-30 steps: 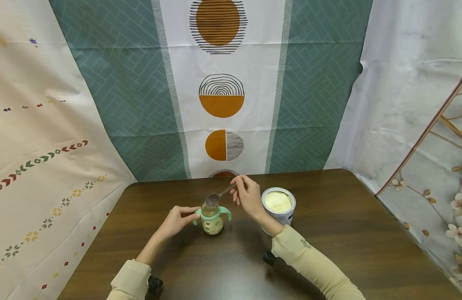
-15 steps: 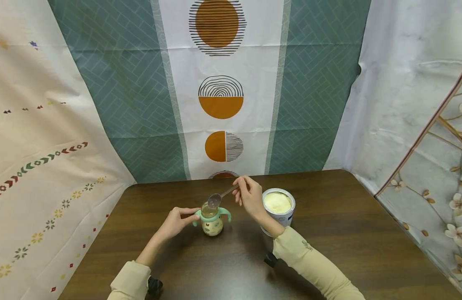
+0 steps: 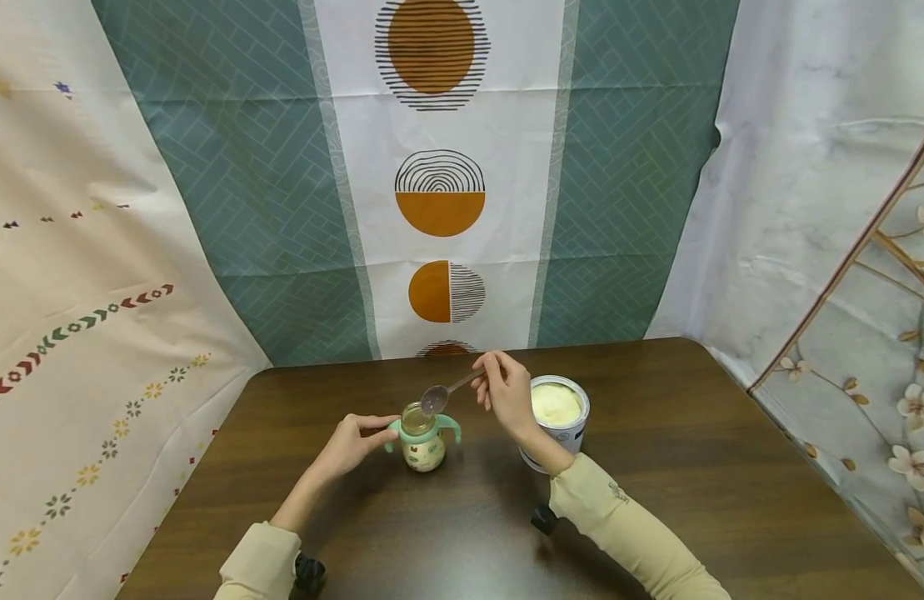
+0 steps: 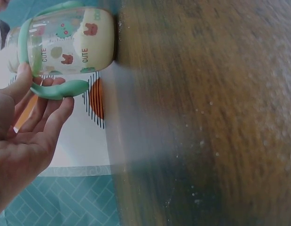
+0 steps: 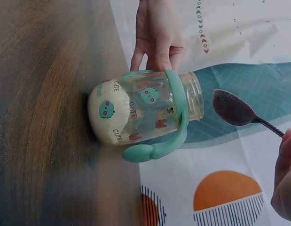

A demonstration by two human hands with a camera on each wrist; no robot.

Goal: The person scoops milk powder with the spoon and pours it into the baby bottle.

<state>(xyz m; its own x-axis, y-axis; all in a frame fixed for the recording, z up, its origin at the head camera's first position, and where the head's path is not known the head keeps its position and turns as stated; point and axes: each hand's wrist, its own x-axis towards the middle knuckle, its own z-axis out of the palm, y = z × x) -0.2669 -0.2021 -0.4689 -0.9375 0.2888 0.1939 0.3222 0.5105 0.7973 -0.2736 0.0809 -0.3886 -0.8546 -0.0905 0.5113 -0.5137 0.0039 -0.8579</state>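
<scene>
A clear baby bottle (image 3: 422, 450) with a green two-handled collar stands upright on the table, its mouth uncovered. Pale powder fills its lower part, as the right wrist view (image 5: 107, 117) shows. My left hand (image 3: 349, 446) pinches the bottle's left green handle (image 4: 65, 88) between thumb and fingers. My right hand (image 3: 506, 396) grips the thin handle of a dark spoon (image 5: 233, 107). The spoon's bowl hangs just above and right of the bottle's mouth, apart from it, with only a trace of powder on it.
An open tin (image 3: 562, 429) of pale yellow powder stands right of the bottle, partly behind my right wrist. The brown wooden table (image 3: 447, 533) meets a patterned cloth backdrop (image 3: 447, 250) at its far edge. Fine white specks lie on the wood in the left wrist view.
The spoon in my right hand has moved slightly right and up, from over the bottle's mouth to its right side. My left hand has stayed on the bottle's handle.
</scene>
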